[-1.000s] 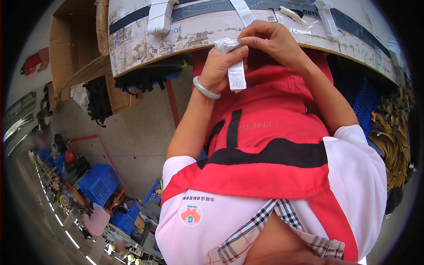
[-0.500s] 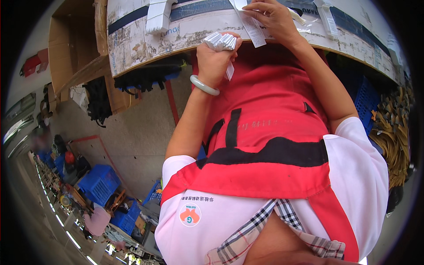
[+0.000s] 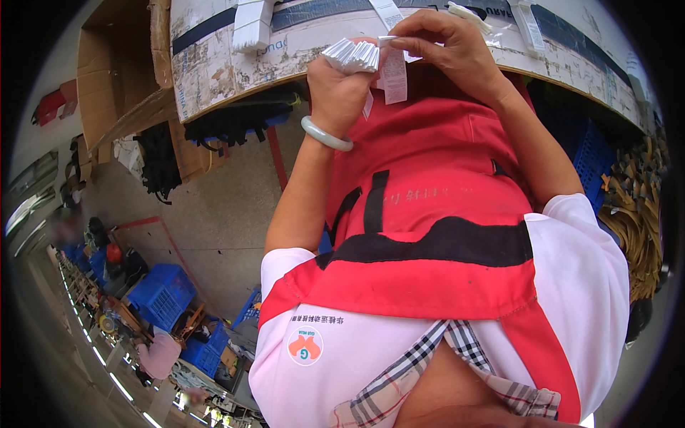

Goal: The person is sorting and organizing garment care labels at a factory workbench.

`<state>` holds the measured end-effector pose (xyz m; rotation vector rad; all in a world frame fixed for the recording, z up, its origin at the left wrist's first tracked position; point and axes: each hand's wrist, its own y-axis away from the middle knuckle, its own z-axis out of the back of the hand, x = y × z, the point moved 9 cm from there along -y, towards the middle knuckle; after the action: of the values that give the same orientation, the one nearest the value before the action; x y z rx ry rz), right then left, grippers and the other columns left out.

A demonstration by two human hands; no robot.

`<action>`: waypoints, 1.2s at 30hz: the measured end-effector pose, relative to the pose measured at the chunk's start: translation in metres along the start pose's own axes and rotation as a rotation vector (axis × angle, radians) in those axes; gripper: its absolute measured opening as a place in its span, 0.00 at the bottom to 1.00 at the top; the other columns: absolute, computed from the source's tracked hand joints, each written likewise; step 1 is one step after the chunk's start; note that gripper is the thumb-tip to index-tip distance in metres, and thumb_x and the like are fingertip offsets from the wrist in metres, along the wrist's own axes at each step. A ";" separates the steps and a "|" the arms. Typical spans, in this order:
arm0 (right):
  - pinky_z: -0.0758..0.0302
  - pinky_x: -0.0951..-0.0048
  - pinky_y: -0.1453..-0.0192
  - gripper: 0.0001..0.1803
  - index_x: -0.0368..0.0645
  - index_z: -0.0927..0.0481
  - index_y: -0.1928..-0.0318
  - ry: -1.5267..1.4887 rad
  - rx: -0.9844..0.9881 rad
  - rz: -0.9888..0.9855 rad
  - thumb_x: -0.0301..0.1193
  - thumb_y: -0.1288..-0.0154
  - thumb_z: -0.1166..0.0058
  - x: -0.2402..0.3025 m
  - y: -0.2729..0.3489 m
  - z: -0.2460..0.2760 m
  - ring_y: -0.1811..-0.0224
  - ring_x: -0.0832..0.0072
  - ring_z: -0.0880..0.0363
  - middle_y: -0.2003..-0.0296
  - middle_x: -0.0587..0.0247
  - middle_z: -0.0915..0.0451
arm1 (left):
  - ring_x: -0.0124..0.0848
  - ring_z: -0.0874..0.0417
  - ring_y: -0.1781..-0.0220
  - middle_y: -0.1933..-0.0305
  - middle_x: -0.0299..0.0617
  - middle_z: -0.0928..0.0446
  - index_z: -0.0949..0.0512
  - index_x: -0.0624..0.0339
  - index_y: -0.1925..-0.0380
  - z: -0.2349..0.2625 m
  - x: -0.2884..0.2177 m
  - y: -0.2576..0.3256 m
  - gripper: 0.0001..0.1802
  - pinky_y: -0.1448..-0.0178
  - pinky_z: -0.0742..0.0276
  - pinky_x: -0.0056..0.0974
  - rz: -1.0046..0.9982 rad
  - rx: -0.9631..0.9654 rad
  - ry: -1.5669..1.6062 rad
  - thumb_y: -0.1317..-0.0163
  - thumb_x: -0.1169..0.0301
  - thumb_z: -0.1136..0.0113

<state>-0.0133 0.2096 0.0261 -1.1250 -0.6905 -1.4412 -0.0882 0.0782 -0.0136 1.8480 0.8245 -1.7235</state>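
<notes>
A thick bundle of folded white labels (image 3: 351, 55) is gripped in my left hand (image 3: 335, 96), its folded ends fanned upward. A pale bangle (image 3: 327, 134) circles that wrist. Right beside the bundle, my right hand (image 3: 464, 57) pinches the top of a printed white label (image 3: 394, 77) between thumb and fingers. This label hangs down in front of my red apron (image 3: 428, 150). Just beyond my hands, a label strip (image 3: 386, 13) lies on the worn cardboard-covered table (image 3: 307, 50).
On the table, a stack of white labels (image 3: 252, 27) lies to the left and another label strip (image 3: 528, 30) to the right. An open cardboard box (image 3: 118, 78) stands at the left. A blue crate (image 3: 592, 164) and brown strap-like pieces (image 3: 638, 214) are at the right.
My right hand has come down and left from the strip on the table to the bundle, with a label in its fingers. My left hand has shifted slightly left.
</notes>
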 end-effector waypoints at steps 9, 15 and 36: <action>0.22 0.82 0.56 0.08 0.38 0.17 0.57 -0.073 0.040 -0.102 0.29 0.33 0.41 -0.008 0.002 -0.004 0.62 0.84 0.23 0.63 0.70 0.20 | 0.19 0.24 0.75 0.75 0.34 0.21 0.17 0.65 0.62 0.002 -0.003 0.000 0.07 0.72 0.30 0.25 -0.074 -0.039 0.026 0.40 0.75 0.33; 0.27 0.84 0.60 0.09 0.37 0.17 0.61 -0.195 0.088 -0.193 0.31 0.34 0.39 -0.016 0.002 -0.009 0.65 0.87 0.26 0.66 0.70 0.21 | 0.20 0.25 0.75 0.74 0.34 0.22 0.19 0.64 0.62 -0.003 0.009 0.001 0.07 0.72 0.30 0.26 0.026 0.014 0.117 0.39 0.74 0.34; 0.25 0.65 0.54 0.08 0.47 0.13 0.61 0.664 -0.225 0.257 0.32 0.41 0.36 -0.034 -0.044 0.017 0.61 0.60 0.23 0.62 0.56 0.23 | 0.26 0.21 0.73 0.69 0.40 0.20 0.21 0.65 0.60 -0.023 0.057 0.012 0.10 0.71 0.24 0.30 0.477 0.188 0.603 0.39 0.74 0.34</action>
<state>-0.0539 0.2473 0.0092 -0.7854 0.0814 -1.5649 -0.0626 0.0920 -0.0692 2.4917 0.3705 -0.9824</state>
